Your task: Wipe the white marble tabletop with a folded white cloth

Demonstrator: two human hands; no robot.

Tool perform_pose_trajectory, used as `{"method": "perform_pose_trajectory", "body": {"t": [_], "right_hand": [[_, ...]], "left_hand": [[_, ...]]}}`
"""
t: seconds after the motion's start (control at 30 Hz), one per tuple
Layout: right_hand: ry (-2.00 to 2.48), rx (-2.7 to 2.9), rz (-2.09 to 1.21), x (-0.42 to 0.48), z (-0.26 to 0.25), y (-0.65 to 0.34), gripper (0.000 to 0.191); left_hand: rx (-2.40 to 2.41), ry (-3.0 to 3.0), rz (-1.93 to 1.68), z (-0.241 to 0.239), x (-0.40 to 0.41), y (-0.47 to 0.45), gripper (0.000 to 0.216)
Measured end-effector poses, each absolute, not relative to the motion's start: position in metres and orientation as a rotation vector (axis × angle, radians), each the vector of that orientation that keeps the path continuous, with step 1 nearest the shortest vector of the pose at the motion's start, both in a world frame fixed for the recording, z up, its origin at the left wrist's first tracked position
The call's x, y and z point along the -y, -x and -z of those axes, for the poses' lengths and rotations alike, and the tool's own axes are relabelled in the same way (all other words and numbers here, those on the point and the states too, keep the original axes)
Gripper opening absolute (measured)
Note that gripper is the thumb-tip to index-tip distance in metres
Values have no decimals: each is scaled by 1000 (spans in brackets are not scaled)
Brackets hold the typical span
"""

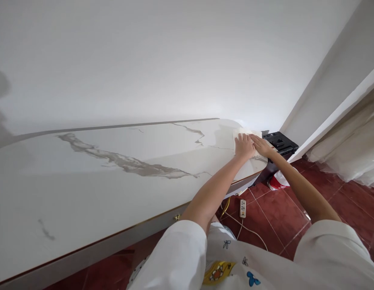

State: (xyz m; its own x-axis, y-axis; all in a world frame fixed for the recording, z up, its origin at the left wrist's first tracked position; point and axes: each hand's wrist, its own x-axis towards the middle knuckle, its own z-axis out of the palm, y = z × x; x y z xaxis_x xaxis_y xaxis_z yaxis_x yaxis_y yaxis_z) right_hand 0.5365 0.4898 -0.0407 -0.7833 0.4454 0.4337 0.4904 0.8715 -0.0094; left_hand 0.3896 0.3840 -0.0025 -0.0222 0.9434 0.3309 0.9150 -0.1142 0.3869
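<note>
A pale cream cloth (237,132) lies on the right end of a long white tabletop with grey marble veins (93,193). On the cloth rests my left hand (244,146), its fingers bent and pressing into the fabric. Beside and touching it is my right hand (261,146), laid flat over the cloth with its fingers stretched toward the left one. Parts of the cloth are hidden under both hands.
A white wall (144,60) runs along the table's back edge. Past the rounded right end stands a black case (282,141), with a red and white bucket (279,180) below. A power strip (242,208) with its cord lies on the red tiled floor (271,213). A sheer curtain (350,141) hangs at right.
</note>
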Motion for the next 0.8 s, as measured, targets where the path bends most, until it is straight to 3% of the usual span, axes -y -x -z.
{"method": "perform_pose_trajectory", "body": {"t": [0.4, 0.8], "right_hand": [[771, 2626, 69, -399, 34, -525, 54], [695, 2648, -2, -258, 28, -382, 52]], "left_hand": [[-2179, -2190, -599, -1, -298, -384, 54], [-2427, -2196, -636, 8, -160, -262, 52]]}}
